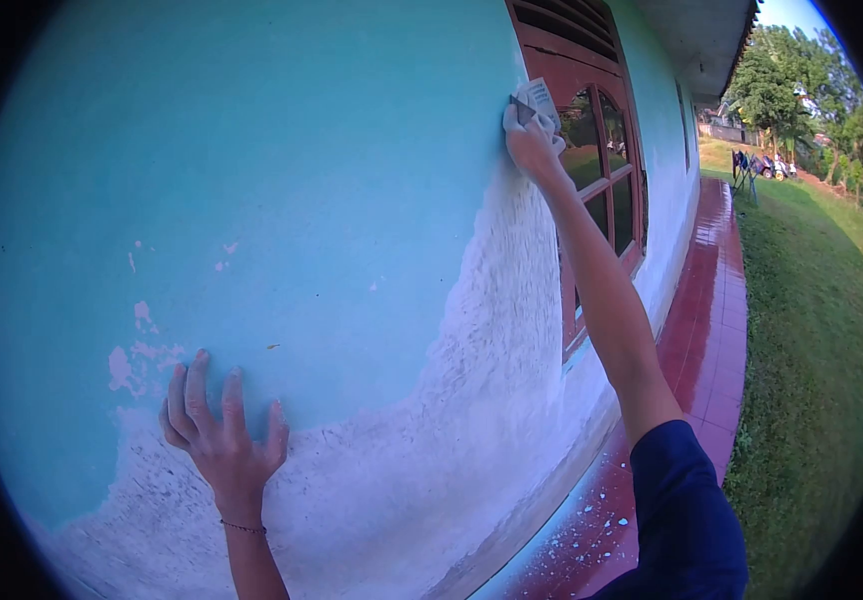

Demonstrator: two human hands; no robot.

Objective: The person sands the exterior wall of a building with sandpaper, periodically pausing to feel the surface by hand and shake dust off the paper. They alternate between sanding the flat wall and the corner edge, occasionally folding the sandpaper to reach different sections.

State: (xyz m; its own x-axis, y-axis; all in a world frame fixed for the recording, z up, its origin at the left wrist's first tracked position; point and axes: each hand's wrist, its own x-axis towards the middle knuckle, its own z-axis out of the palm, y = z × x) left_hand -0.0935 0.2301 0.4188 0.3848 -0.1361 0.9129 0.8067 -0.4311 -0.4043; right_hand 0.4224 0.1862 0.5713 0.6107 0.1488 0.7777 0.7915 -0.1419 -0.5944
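Observation:
My right hand (534,142) reaches up to the wall beside the window and grips a folded piece of sandpaper (539,95), dark on one part and pale with print on another. It is against the turquoise paint near the window frame. Lower left, my left hand (217,420) lies on the wall (282,220) with its fingers spread, holding nothing. It covers the border between the turquoise paint and a whitish bare patch (482,340). That patch runs along the wall's bottom and climbs towards my right hand. Small pale chipped spots show above my left hand.
A red-brown wooden window (592,130) with glass panes is set in the wall at right. Paint flakes (592,530) are scattered over the red tiled walkway (707,330) below. Grass (802,330) borders the walkway, with a clothes rack (745,170) farther back.

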